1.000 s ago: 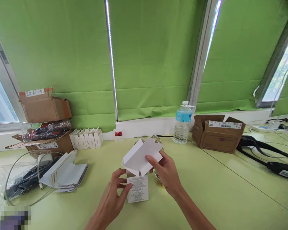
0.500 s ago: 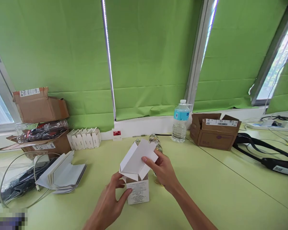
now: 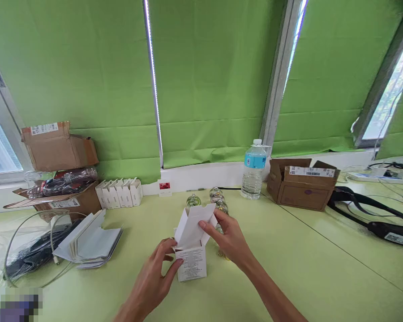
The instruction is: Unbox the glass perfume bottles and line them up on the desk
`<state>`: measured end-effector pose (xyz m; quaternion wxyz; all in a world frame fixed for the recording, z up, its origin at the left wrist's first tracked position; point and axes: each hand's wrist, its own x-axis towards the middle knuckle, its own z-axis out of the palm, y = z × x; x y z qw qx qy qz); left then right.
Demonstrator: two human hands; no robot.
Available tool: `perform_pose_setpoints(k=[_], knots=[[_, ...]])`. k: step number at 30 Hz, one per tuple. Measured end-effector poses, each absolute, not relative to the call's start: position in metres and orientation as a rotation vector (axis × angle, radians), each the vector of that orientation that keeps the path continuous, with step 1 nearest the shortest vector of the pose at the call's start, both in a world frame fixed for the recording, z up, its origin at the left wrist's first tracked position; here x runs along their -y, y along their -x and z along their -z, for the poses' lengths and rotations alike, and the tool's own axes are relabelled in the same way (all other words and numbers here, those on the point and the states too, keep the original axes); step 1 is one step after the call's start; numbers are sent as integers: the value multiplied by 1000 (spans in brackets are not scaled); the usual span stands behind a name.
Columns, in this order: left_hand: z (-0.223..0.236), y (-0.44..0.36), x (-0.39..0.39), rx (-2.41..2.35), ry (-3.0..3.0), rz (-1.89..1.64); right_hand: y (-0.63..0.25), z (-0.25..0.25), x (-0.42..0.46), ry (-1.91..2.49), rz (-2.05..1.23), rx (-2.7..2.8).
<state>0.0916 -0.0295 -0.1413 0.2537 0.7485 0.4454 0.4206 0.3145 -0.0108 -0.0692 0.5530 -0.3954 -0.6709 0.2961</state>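
A small white box (image 3: 192, 264) with printed text on its front stands on the table before me. My left hand (image 3: 156, 270) grips its left side between thumb and fingers. A folded white card (image 3: 192, 228) rises from the box's open top, and my right hand (image 3: 223, 232) pinches it at the right, thumb in front. How deep the card's lower end sits in the box is hidden. Just behind my right hand stands a row of shiny glass jars (image 3: 216, 195), partly covered. Another greenish glass jar (image 3: 193, 200) is behind the card.
Folded white cards (image 3: 90, 243) lie stacked at the left, near a bagged black cable (image 3: 36, 250). Several small white boxes (image 3: 119, 193) line the back by cardboard boxes (image 3: 58, 150). A water bottle (image 3: 253, 170), an open carton (image 3: 302, 188) and a black headset (image 3: 372, 214) are at the right.
The white card has come down and straightened over the box, its lower edge now against the opening. The greenish jar behind has come into view. Both hands keep their holds.
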Motion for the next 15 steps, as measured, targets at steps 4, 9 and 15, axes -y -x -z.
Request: perform_pose_setpoints(k=[4,9,15], knots=[[139,-91,31,-1233,-2058,-1108,-312,71,13,882,-680,1539],[138,-92,31,-1264,-2045,-1073,-310,71,16,888,-596,1574],[136,-93,30,-1265,-1975,-1059,-310,65,20,813,-405,1648]])
